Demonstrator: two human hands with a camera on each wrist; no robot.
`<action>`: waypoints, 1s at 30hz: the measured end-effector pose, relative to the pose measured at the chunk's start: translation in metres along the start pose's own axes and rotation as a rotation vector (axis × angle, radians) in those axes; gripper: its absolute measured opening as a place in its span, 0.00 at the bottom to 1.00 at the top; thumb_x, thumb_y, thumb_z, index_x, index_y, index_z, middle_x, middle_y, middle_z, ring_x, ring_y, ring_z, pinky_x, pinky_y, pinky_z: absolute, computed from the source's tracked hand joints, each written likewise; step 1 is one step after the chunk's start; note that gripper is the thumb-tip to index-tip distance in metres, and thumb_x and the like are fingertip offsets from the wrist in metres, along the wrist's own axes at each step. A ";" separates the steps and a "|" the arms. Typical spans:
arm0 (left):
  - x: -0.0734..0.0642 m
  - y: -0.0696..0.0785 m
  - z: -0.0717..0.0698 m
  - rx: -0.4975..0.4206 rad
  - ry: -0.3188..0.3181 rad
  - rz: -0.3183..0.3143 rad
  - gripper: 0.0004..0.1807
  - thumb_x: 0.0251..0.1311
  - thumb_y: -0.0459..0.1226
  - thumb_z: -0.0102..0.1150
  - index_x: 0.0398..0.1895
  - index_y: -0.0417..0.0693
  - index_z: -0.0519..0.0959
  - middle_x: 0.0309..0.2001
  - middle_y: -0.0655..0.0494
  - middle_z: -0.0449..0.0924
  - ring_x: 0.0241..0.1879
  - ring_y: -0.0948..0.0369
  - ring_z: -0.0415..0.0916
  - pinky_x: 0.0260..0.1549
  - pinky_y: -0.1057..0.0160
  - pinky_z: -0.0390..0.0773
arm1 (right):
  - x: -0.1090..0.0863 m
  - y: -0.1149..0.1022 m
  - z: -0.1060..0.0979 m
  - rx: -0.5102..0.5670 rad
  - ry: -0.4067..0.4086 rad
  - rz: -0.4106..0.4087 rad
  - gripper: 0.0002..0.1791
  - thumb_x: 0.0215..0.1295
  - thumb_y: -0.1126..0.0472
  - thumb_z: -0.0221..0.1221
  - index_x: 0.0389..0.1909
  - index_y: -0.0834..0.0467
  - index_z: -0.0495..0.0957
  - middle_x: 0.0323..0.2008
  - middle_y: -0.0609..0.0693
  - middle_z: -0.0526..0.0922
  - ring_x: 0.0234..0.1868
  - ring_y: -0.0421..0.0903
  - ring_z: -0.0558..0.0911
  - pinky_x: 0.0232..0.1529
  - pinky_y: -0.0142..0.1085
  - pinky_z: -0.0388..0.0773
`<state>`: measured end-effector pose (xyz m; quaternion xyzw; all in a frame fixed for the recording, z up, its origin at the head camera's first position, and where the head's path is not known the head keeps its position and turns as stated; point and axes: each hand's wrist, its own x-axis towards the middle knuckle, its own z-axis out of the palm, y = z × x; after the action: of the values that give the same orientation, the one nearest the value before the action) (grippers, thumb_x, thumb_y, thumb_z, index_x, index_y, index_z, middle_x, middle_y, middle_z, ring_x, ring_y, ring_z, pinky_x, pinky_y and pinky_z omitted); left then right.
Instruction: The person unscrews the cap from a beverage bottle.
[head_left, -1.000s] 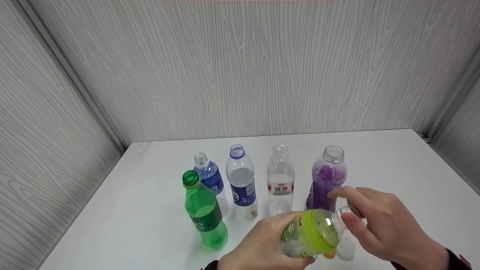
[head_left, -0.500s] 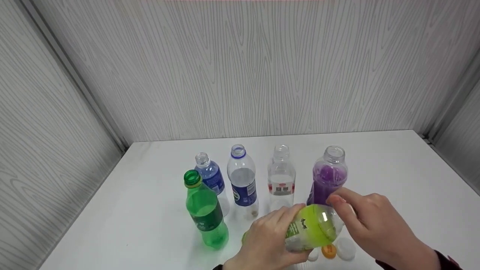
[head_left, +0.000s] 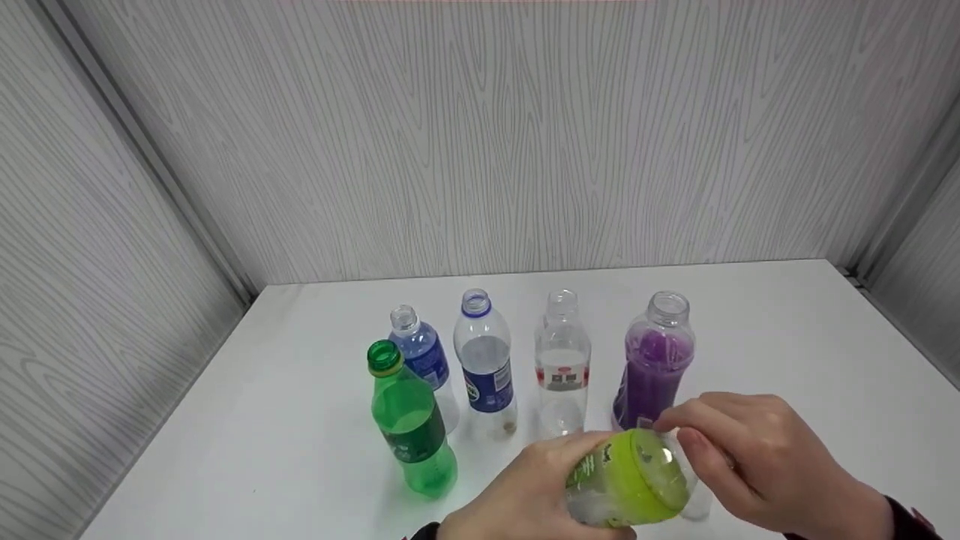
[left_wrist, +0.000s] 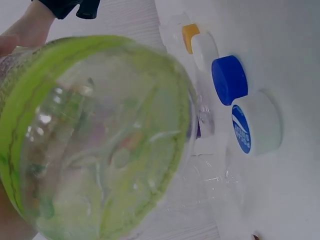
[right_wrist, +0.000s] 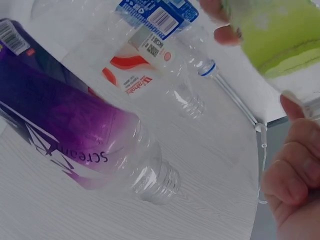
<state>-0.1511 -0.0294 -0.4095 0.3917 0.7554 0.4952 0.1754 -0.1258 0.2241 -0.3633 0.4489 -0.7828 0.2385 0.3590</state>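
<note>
My left hand [head_left: 536, 487] grips a clear plastic bottle [head_left: 626, 480] with a lime-green label, holding it tilted above the table with its neck toward the right. At the neck end, my right hand [head_left: 757, 450] has its fingers curled and pinches the top of the bottle; whether a cap is there is hidden. The left wrist view is largely filled by the base of this bottle [left_wrist: 115, 145]. In the right wrist view, my right fingers [right_wrist: 287, 175] sit against the clear neck. Just behind the hands stands an uncapped purple-labelled bottle [head_left: 649, 375].
Other uncapped bottles stand upright: a green one [head_left: 412, 427], two with blue labels [head_left: 424, 360] [head_left: 486, 375], and a red-and-white-labelled one [head_left: 562, 367]. Loose caps lie in a row: orange [left_wrist: 189, 37], white [left_wrist: 205, 52], blue [left_wrist: 230, 80], and white with a blue top [left_wrist: 260, 122].
Between frames the green-labelled bottle twists back and forth in my hands, and now sits slightly lower and right. My right hand has shifted its fingers at the neck. The standing bottles stay put.
</note>
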 end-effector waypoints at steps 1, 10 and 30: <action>0.000 0.000 0.000 -0.009 -0.009 0.004 0.33 0.60 0.48 0.75 0.68 0.71 0.73 0.56 0.71 0.83 0.53 0.76 0.78 0.58 0.73 0.78 | 0.000 0.001 -0.001 -0.003 0.000 -0.024 0.10 0.72 0.69 0.54 0.38 0.56 0.84 0.19 0.38 0.74 0.22 0.27 0.64 0.27 0.11 0.61; 0.001 0.003 0.005 0.151 0.119 -0.074 0.38 0.58 0.51 0.76 0.71 0.73 0.71 0.56 0.73 0.82 0.51 0.78 0.76 0.57 0.72 0.78 | -0.001 -0.001 -0.005 -0.118 0.110 0.194 0.25 0.80 0.42 0.54 0.48 0.60 0.84 0.20 0.38 0.68 0.24 0.25 0.62 0.24 0.15 0.58; 0.002 0.002 0.013 0.534 0.278 0.048 0.41 0.55 0.53 0.78 0.72 0.57 0.72 0.54 0.66 0.86 0.47 0.75 0.80 0.49 0.75 0.81 | -0.002 -0.012 0.006 -0.086 -0.051 0.536 0.15 0.70 0.70 0.62 0.29 0.47 0.82 0.13 0.32 0.57 0.18 0.21 0.51 0.15 0.19 0.55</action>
<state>-0.1433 -0.0191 -0.4135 0.3704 0.8661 0.3319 -0.0507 -0.1171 0.2150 -0.3679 0.2158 -0.8920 0.2800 0.2819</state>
